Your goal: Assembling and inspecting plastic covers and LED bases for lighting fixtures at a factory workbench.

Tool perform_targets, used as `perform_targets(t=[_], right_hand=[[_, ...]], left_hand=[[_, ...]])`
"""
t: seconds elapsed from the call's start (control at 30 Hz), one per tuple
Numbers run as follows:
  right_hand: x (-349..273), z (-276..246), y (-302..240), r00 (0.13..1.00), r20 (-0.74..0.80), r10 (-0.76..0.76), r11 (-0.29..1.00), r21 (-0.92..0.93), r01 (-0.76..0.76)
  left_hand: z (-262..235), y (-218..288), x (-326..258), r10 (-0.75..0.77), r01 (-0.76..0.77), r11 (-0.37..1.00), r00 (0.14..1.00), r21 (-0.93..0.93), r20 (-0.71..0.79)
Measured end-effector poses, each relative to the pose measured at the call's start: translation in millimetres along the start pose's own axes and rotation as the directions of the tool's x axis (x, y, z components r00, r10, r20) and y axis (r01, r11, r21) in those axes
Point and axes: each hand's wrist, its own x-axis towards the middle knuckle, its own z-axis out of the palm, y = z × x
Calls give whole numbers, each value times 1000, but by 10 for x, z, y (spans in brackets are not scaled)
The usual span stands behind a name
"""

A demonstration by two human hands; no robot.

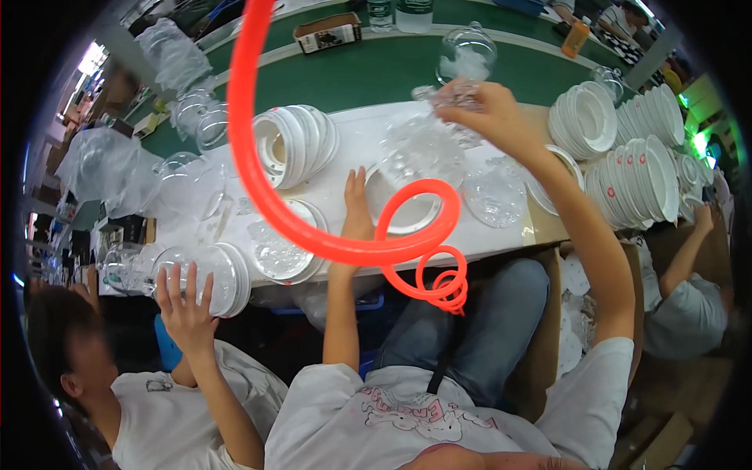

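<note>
My right hand point(489, 110) is raised over the white worktable point(360, 133), gripping a clear plastic dome cover point(427, 141) by its top. Below that cover lies a white ring-shaped base point(407, 210), and my left hand point(356, 207) rests flat on the table with its fingers touching the ring's left edge. Another clear dome point(466, 51) stands on the green conveyor belt point(368, 74) just beyond my right hand. A clear patterned disc point(495, 196) lies right of the ring.
A coiled orange air hose point(313, 235) hangs across the view. Stacks of white rings sit at the left point(294, 145) and right point(619, 157). A person at the lower left touches a stack of domes point(204, 274); another person point(681, 305) sits at the right. A cardboard box point(327, 33) stands beyond the belt.
</note>
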Motion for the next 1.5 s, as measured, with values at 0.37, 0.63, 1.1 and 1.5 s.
perform_targets(t=[0.37,0.63,1.1,1.5], right_hand=[[-126,609,-49,990,109,84,927,-374,-37],[-232,699,54,986,91,137,895,-439,-84],[-272,664,-12,966,114,233,884,-439,-162],[-287,662,-18,969,106,222,881,-447,-153]], left_hand=[[14,117,-173,-58,65,965,998,-252,36],[298,46,-317,-61,4,953,982,-303,-177],[204,149,-347,-99,83,982,991,-169,-90],[-130,466,-539,-357,-214,300,879,-930,-317]])
